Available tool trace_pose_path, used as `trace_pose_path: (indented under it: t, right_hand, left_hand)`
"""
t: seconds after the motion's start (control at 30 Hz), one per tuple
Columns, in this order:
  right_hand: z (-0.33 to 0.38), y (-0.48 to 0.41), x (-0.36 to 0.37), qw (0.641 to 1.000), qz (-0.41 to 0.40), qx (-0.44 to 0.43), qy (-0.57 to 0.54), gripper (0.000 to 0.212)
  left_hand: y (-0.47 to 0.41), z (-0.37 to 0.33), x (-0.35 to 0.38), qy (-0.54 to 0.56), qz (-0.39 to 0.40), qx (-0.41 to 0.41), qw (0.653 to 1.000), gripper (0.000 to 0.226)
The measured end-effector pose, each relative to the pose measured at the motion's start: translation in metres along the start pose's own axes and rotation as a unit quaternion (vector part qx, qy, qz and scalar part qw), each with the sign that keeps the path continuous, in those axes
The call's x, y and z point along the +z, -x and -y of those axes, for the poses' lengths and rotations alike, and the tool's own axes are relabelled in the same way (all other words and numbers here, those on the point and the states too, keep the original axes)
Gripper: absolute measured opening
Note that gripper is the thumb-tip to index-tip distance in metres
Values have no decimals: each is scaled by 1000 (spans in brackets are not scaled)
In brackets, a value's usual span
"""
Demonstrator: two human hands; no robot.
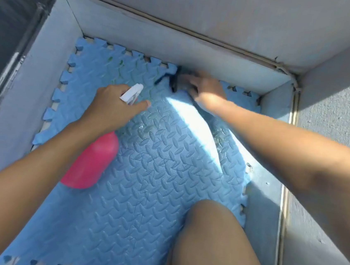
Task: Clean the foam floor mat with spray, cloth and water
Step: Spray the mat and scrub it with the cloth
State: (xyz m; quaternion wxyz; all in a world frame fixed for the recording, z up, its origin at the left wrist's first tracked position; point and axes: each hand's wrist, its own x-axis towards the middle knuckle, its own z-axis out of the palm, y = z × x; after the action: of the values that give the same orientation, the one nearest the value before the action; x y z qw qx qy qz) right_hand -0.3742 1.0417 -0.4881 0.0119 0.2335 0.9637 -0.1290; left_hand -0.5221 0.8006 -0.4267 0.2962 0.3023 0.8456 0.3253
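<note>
A blue foam floor mat (141,193) with a raised tread pattern and jigsaw edges covers the floor. Green marks (121,63) show near its far edge. My left hand (112,106) grips a pink spray bottle (91,162) by its white nozzle (131,94), which points toward the far edge. My right hand (205,86) reaches to the far wall and closes on a dark object (173,80) lying on the mat; blur hides what it is.
Low grey walls (179,38) box the mat in on the far, left and right sides. My bare right knee (212,240) rests on the mat at the bottom right. A bright patch of sunlight (192,121) crosses the mat's middle.
</note>
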Motion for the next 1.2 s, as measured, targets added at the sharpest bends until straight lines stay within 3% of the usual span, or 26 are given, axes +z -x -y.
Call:
trace_pose_path:
  t: [0.13,0.27,0.33,0.4,0.57,0.63,0.73,0.8,0.87,0.97,1.03,1.1,1.2]
  right_hand:
    - [7,-11,8,990,-76,117,-28,36]
    - [16,-5,7,984,-58,163,-40,39]
    - [13,-12,0,984,-35,169,-37,37]
    - [14,-13,-1,985,-24,169,-38,37]
    - [21,-17,5,979,-30,198,-37,36]
    - [25,-14,8,979,-35,197,-41,36]
    - [37,2,10,985,-40,166,-40,31]
    - [63,24,14,992,-35,115,-45,21]
    - [103,57,27,996,5,-24,-84,23]
    - [151,104,55,936,95,-327,-92,36]
    - [152,98,61,910,115,-391,-71,39]
    - [143,63,50,937,89,-330,-76,35]
    - [107,-11,24,993,-10,-96,-63,34]
  left_hand:
    - [4,-4,-2,-18,17,0,1000,58]
    - [13,1,-3,-119,0,-57,991,53]
    - [21,15,-4,-169,-25,-93,981,50]
    - [27,28,-11,-149,-26,-102,983,51]
    - [48,42,-30,-66,-47,-65,995,65]
    - [56,46,-34,-64,-72,-57,994,65]
    - [63,54,-43,-98,-49,-11,994,62]
    - [66,61,-51,-125,-40,-3,991,62]
    - [69,70,-59,-137,-62,-18,988,63]
    - [71,83,-69,-149,-88,-22,985,68]
    - [72,91,-74,-130,-100,-28,986,74]
    - [76,93,-76,-93,-112,-33,989,72]
    - [78,90,-72,-57,-112,-29,992,56]
